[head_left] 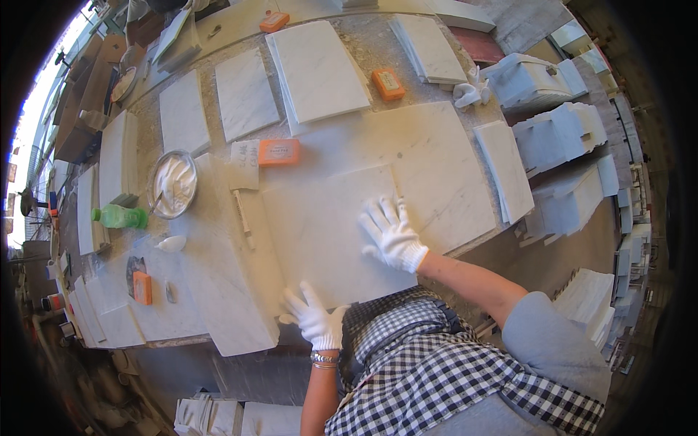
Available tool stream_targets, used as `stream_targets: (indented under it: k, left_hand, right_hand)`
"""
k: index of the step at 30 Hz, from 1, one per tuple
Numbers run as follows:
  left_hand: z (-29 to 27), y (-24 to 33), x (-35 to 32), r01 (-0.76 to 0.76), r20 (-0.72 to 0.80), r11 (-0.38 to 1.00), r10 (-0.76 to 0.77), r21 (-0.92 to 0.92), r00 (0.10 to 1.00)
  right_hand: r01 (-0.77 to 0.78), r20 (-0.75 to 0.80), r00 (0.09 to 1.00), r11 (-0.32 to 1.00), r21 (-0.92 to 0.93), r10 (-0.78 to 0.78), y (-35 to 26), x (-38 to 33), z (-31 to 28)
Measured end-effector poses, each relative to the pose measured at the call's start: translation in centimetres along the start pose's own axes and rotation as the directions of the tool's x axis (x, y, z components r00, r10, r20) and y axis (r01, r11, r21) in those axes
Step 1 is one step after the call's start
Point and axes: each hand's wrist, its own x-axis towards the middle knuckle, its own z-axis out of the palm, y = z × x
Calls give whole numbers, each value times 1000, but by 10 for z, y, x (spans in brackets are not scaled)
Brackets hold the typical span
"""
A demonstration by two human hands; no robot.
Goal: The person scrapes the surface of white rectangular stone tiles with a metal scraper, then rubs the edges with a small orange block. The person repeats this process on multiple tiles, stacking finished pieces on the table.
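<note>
A pale marble-like tile (323, 225) lies flat in front of me on a larger pale slab (443, 167). My right hand (395, 236), in a white glove, rests on the tile's right part with fingers spread. At the tile's near left corner is my left hand (314, 317), also gloved; its fingers are apart and touch the edge. Neither hand grips anything. Beyond the tile sits an orange block (279, 152) beside a scrap of paper with handwriting (245, 154). A slim white pen-like stick (242, 214) lies left of the tile.
At left stand a bowl of white paste (174, 185) and a green bottle (122, 216). Stacked tiles (320, 73) line the far side; another stack (504, 171) is at right. More orange blocks (388, 84) lie around. Stone pieces (560, 138) stand past the table's right edge.
</note>
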Motion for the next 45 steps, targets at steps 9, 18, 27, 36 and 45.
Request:
stream_targets:
  k: [9, 18, 27, 36, 45]
  left_hand:
    - [-14, 3, -7, -276, 40, 951, 273, 138, 961]
    - [28, 3, 17, -569, -84, 806, 586, 162, 806]
    - [36, -1, 17, -619, -154, 770, 638, 157, 755]
    - [22, 7, 17, -596, -131, 788, 614, 152, 779]
    - [18, 5, 21, -611, -129, 783, 622, 113, 772]
  right_hand:
    - [-259, -232, 914, 919, 296, 332, 38, -79, 16]
    - [-556, 219, 778, 483, 677, 589, 11, -146, 30]
    - [-552, 206, 757, 437, 710, 621, -11, -128, 37]
    - [-579, 273, 742, 380, 721, 613, -3, -125, 36]
    - [-518, 409, 803, 168, 839, 435, 15, -95, 13]
